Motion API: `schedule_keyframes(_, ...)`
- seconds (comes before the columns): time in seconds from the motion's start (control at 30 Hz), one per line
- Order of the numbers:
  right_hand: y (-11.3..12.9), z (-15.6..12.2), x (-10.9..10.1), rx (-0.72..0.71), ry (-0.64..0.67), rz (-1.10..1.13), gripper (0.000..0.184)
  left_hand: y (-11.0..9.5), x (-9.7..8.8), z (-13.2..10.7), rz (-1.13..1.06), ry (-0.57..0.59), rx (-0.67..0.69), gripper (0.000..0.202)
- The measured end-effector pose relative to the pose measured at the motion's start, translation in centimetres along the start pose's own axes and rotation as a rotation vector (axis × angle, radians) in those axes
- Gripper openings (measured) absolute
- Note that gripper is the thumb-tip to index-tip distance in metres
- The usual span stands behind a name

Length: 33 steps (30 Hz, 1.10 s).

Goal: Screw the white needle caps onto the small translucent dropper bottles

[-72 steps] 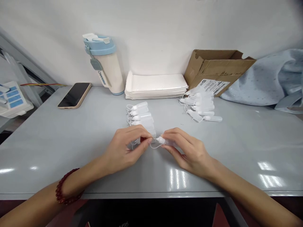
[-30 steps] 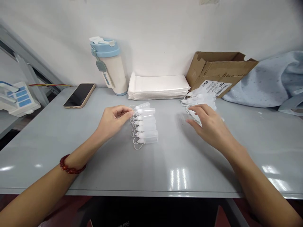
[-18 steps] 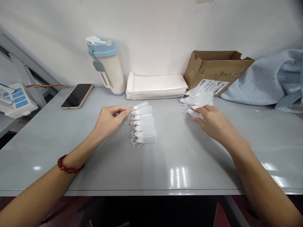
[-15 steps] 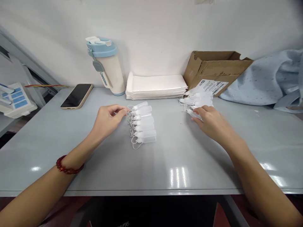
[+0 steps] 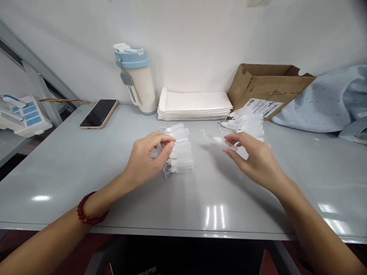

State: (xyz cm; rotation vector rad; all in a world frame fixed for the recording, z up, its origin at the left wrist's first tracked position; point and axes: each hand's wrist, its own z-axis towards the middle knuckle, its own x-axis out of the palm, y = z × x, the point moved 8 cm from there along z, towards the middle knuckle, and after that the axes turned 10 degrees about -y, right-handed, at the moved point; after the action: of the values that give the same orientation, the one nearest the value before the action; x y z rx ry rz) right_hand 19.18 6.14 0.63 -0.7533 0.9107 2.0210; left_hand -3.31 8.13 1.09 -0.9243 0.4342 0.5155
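A neat row of several small translucent plastic bottles (image 5: 180,151) with white caps and loops lies at the middle of the grey table (image 5: 86,168). My left hand (image 5: 147,158) hovers at the row's left side, thumb and forefinger pinched together near the caps. My right hand (image 5: 252,158) holds one small bottle (image 5: 225,142) above the table between the fingertips, its white loop trailing to the left. Behind that hand lies a loose pile of the same bottles (image 5: 246,124).
Along the wall stand a blue-lidded tumbler (image 5: 137,78), a stack of white padded envelopes (image 5: 195,105) and an open cardboard box (image 5: 269,86). A phone (image 5: 99,113) lies at the back left, a pale blue cloth (image 5: 327,101) at the right, a white device (image 5: 24,118) far left.
My right hand has picked one bottle out of the loose pile and brought it toward the middle. My left hand has slid down along the row toward me.
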Motion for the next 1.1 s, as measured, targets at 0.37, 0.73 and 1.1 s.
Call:
schedule_keyframes(0.37,4.9,-1.2,0.3,-0.194,-0.021,0.2,0.024,-0.1,1.5,-1.2,-0.1,0.171,-0.166,0.029)
schedule_keyframes(0.73,5.6,-1.5,0.8,-0.231,0.011,0.241,0.026,-1.2,2.0,-1.6,-0.198,0.242,-0.136,0.02)
schedule_keyframes(1.1,5.9,-1.7,0.9,-0.238,0.02,0.273,0.026,-1.3,2.5,-1.9,-0.242,0.308,-0.17,0.021)
